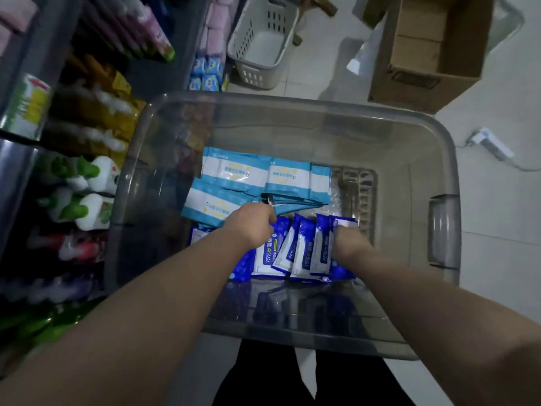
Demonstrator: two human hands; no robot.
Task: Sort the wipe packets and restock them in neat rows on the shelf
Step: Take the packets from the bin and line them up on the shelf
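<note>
A person in dark trousers point(257, 376) stands against the near edge of a clear plastic bin point(442, 159) and reaches into it with both bare arms. Inside the bin, nearest its near wall, dark blue packets point(298, 253) of wipes stand on edge in a loose, leaning row. The right hand point(348, 240) is at the right end of that row, thumb and fingers pinched on the last packet, though the frame is blurred there. The left hand point(251, 227) is at the row's left end, knuckles up and fingers curled under; whether it grips anything cannot be told. Further in, toward the middle of the bin, light blue packets point(288, 177) lie flat and overlapping, touching the dark blue ones. The right part of the bin's floor shows bare.

Left of the bin runs a shelf point(14, 174) stocked with green-and-white bottles point(87, 206) and, further along, yellow bags point(117, 112). Beyond the bin's far wall a white slotted basket point(263, 45) sits on the tiled floor point(497, 230). To the far right of the bin stands an open cardboard box point(424, 54), and a white power strip point(491, 143) lies just off the bin's right far corner.
</note>
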